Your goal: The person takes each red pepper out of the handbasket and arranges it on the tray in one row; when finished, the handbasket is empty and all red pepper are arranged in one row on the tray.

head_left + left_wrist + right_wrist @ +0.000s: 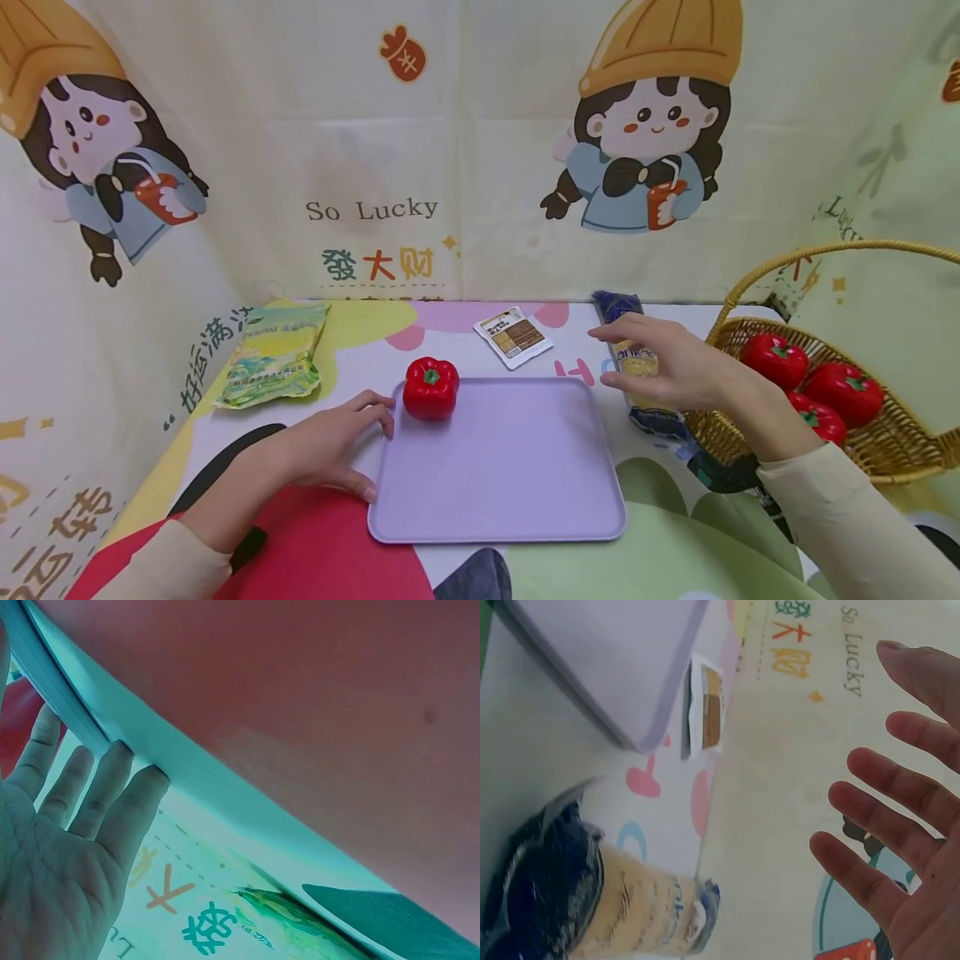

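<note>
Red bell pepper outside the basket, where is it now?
In the head view, the red bell pepper sits at the lavender tray's far-left corner, near the left hand.

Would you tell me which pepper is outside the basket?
The pepper on the lilac tray, far left corner; the three others visible are in the basket.

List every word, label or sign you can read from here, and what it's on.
"So Lucky": back curtain.
"發大财": back curtain; the line beneath is cut off.
"好运满": left curtain; the next character is unclear.
"转": left curtain, lower down.
"Lucky": right curtain, creased.
Too small or blurred: print on the green-and-yellow bag, brown-and-white sachet, blue-and-yellow packet.
Unclear: pink lettering on the tablecloth.
</note>
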A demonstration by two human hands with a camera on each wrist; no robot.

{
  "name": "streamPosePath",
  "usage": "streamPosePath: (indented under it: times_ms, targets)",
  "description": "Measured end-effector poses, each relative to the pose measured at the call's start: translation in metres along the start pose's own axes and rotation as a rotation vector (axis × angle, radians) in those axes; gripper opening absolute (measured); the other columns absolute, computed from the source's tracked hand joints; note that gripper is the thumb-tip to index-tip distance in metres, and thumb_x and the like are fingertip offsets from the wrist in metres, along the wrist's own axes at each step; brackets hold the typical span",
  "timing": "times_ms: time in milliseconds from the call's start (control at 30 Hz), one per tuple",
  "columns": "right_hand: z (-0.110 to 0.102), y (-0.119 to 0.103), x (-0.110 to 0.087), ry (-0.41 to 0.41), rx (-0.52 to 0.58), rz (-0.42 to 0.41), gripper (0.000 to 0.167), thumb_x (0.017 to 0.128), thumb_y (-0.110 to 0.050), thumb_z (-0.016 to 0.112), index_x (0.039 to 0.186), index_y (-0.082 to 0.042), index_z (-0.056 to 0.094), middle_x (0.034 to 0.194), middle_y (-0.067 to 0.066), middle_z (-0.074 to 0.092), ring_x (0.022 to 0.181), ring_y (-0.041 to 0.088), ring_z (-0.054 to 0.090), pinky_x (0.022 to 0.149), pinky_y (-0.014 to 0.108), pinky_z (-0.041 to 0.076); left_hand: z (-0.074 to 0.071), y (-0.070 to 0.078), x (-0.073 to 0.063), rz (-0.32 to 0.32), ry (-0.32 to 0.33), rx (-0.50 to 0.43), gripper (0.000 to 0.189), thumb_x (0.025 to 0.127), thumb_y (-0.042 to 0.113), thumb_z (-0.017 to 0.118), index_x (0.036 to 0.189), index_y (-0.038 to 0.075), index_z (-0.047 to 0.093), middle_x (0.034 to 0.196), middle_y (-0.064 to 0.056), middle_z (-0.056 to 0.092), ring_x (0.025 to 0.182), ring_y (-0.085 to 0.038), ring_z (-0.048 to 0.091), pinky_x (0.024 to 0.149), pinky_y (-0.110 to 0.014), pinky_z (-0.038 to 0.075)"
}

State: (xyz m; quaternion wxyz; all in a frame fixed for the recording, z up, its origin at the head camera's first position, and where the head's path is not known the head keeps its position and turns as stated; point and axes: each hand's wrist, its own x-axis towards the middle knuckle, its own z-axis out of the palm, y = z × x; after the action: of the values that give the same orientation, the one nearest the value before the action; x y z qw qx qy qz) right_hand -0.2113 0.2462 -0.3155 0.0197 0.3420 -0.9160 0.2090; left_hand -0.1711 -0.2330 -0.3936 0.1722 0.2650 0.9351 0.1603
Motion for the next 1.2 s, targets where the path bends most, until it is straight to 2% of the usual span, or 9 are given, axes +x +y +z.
streamPosePath:
  times_ms: [267,467,700,900,1000,1133,1200]
  targets:
    - [-0.014,0.004,-0.005,0.014,-0.016,-0.014,0.044,0.093,-0.034,0.077,0.132,-0.020,0.066,0.128,-0.002,0.069,0.116,0.020,0.065,0.092,0.053,0.057,-0.001,0.001,0.000,-0.002,-0.003,-0.017,0.071,0.065,0.064,0.089,0.119,0.033,0.055,0.153,-0.002,0.042,0.136,-0.031,0.049,0.100,-0.051,0.054]
    - [-0.018,0.009,-0.011,0.024,-0.045,0.019,0.038,0.093,-0.036,0.077,0.127,-0.023,0.069,0.123,-0.006,0.070,0.116,0.020,0.065,0.093,0.055,0.057,-0.002,0.000,-0.002,0.016,-0.001,-0.009,0.070,0.066,0.063,0.088,0.119,0.033,0.055,0.153,-0.002,0.042,0.136,-0.030,0.048,0.100,-0.050,0.055]
    - [-0.024,0.020,-0.027,0.113,-0.082,0.058,0.036,0.088,-0.027,0.083,0.122,-0.025,0.071,0.123,-0.012,0.070,0.111,0.014,0.065,0.088,0.046,0.058,0.000,0.000,-0.001,0.012,-0.001,-0.019,0.070,0.066,0.063,0.088,0.120,0.034,0.055,0.153,-0.001,0.043,0.135,-0.029,0.049,0.100,-0.049,0.055]
    - [-0.033,0.026,-0.039,0.167,-0.138,0.047,0.035,0.087,-0.022,0.084,0.119,-0.021,0.071,0.118,-0.011,0.071,0.101,0.013,0.067,0.081,0.042,0.060,-0.001,0.000,-0.001,0.001,0.004,-0.014,0.070,0.066,0.063,0.088,0.120,0.034,0.055,0.152,-0.001,0.043,0.135,-0.028,0.049,0.101,-0.048,0.055]
    - [-0.036,0.031,-0.046,0.199,-0.142,0.046,0.035,0.086,-0.019,0.084,0.118,-0.024,0.072,0.115,-0.011,0.072,0.094,0.010,0.066,0.078,0.036,0.059,-0.002,0.001,-0.001,0.002,0.006,-0.023,0.070,0.066,0.062,0.089,0.120,0.033,0.055,0.152,-0.001,0.044,0.136,-0.029,0.049,0.101,-0.048,0.054]
    - [-0.038,0.042,-0.056,0.268,-0.121,0.026,0.039,0.081,-0.012,0.086,0.114,-0.027,0.073,0.108,-0.013,0.073,0.089,0.003,0.065,0.076,0.017,0.052,0.000,0.001,0.000,0.004,0.001,-0.026,0.069,0.066,0.063,0.088,0.120,0.034,0.055,0.153,0.000,0.044,0.137,-0.028,0.048,0.103,-0.048,0.053]
    - [-0.039,0.046,-0.060,0.288,-0.105,0.027,0.039,0.079,-0.008,0.086,0.111,-0.027,0.074,0.105,-0.013,0.073,0.088,0.001,0.065,0.077,0.011,0.049,0.000,0.000,0.000,0.001,-0.004,-0.022,0.069,0.066,0.064,0.088,0.120,0.034,0.055,0.153,0.000,0.043,0.137,-0.028,0.048,0.103,-0.048,0.053]
